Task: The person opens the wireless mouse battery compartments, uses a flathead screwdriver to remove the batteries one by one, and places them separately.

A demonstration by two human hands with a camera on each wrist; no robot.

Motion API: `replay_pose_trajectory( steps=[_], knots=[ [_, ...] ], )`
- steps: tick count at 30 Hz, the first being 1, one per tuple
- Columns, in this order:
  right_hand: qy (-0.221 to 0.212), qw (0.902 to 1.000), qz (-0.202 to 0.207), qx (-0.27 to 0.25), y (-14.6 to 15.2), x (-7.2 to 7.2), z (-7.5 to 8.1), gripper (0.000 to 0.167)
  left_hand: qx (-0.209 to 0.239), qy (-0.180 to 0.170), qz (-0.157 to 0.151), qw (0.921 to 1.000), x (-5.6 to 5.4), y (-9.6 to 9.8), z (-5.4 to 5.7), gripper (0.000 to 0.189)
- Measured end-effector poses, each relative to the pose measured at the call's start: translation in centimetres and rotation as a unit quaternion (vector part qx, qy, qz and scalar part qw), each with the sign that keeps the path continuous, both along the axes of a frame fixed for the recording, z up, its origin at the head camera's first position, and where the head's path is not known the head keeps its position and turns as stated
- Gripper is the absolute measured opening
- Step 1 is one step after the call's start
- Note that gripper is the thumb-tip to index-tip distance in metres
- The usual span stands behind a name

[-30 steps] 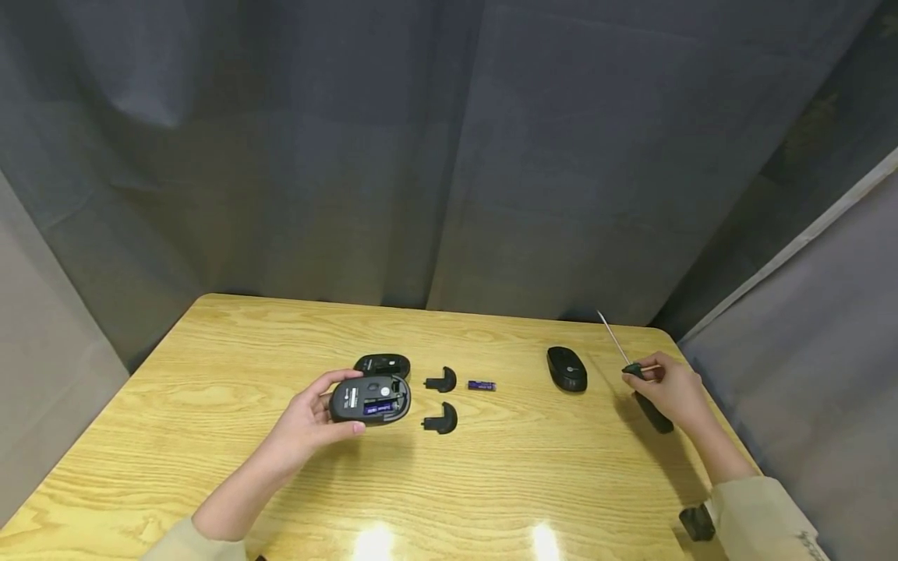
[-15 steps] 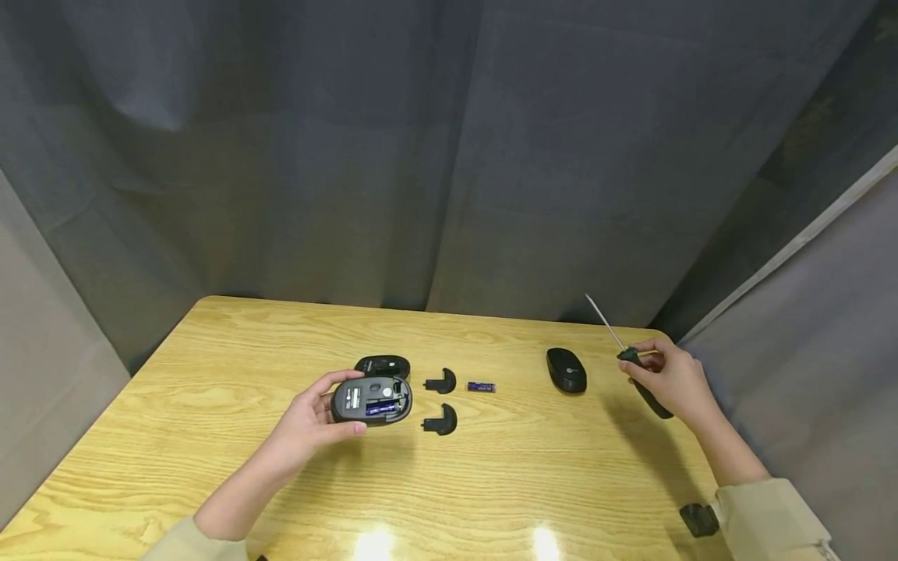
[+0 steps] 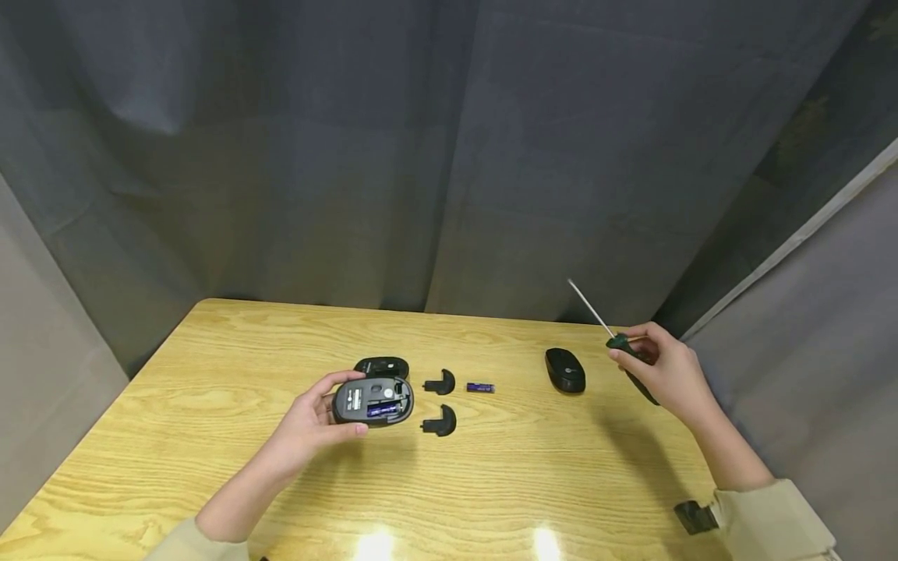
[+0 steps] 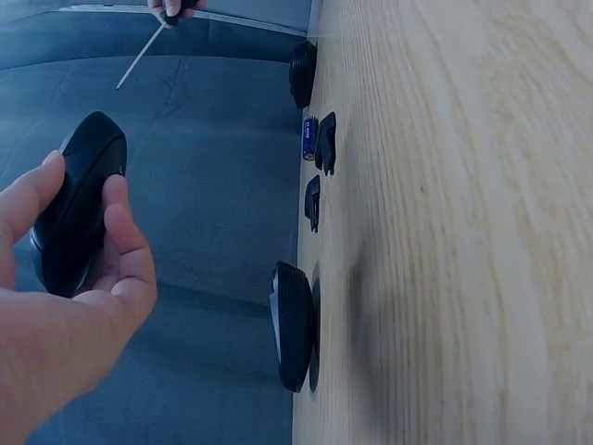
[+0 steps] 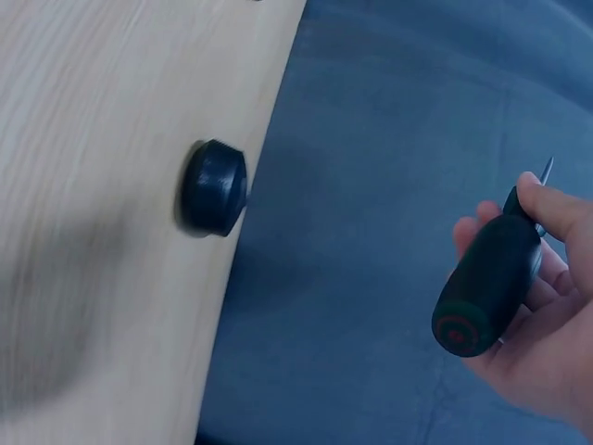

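Observation:
In the head view my left hand [image 3: 309, 421] holds a black computer mouse [image 3: 356, 396] above the table, underside up, thumb and fingers at its edges. A blue battery [image 3: 383, 409] sits in its uncovered compartment. My right hand [image 3: 666, 374] grips a screwdriver [image 3: 631, 366] by its dark green handle, the thin shaft [image 3: 591, 307] slanting up and left. The right wrist view shows the handle's round butt end [image 5: 460, 334] toward the camera. Behind the held mouse, a second overturned mouse [image 3: 382, 365] lies partly hidden on the table.
Right of the held mouse lie two black battery covers [image 3: 440, 382] and a loose blue battery [image 3: 480, 387] on the wooden table [image 3: 491, 483]. A third mouse [image 3: 565, 370] sits top side up near my right hand. Dark curtain [image 3: 337, 156] hangs behind.
My right hand has lifted the screwdriver up and to the left, and its tip has moved toward the middle. My left hand and the held mouse have hardly moved.

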State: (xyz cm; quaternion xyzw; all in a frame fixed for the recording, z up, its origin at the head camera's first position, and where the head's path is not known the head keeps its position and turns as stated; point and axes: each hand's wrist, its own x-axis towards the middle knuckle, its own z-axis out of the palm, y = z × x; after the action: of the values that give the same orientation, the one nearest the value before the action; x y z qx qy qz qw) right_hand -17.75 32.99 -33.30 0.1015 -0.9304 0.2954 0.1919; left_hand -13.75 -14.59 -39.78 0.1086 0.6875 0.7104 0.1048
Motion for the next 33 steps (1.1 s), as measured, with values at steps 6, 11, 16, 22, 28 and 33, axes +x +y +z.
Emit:
replay_pose_trajectory(
  steps=[6, 11, 16, 22, 28, 33],
  knots=[
    [0.028, 0.9994, 0.019, 0.002, -1.5, 0.6, 0.8, 0.028, -0.007, -0.004, 0.006, 1.0, 0.1, 0.2, 0.2, 0.077],
    [0.047, 0.9985, 0.025, 0.012, -2.5, 1.1, 1.5, 0.03, 0.0, -0.004, 0.004, 1.0, 0.2, 0.5, 0.4, 0.076],
    [0.073, 0.9965, 0.039, 0.015, -3.6, 1.5, 1.9, 0.03, 0.007, -0.007, 0.003, 0.9999, 0.1, 0.7, 0.5, 0.077],
    [0.113, 0.9908, 0.068, 0.029, -5.0, 2.1, 2.3, 0.036, 0.012, -0.009, 0.004, 0.9999, -0.1, 0.9, 0.6, 0.077],
    [0.14, 0.9843, 0.093, 0.055, -6.1, 2.8, 2.6, 0.04, 0.024, 0.008, -0.008, 0.9996, -0.1, 1.2, 0.7, 0.075],
    [0.137, 0.9825, 0.109, 0.064, -6.8, 3.3, 2.8, 0.042, 0.024, 0.02, -0.01, 0.9995, -0.1, 1.5, 1.0, 0.074]
  ],
)
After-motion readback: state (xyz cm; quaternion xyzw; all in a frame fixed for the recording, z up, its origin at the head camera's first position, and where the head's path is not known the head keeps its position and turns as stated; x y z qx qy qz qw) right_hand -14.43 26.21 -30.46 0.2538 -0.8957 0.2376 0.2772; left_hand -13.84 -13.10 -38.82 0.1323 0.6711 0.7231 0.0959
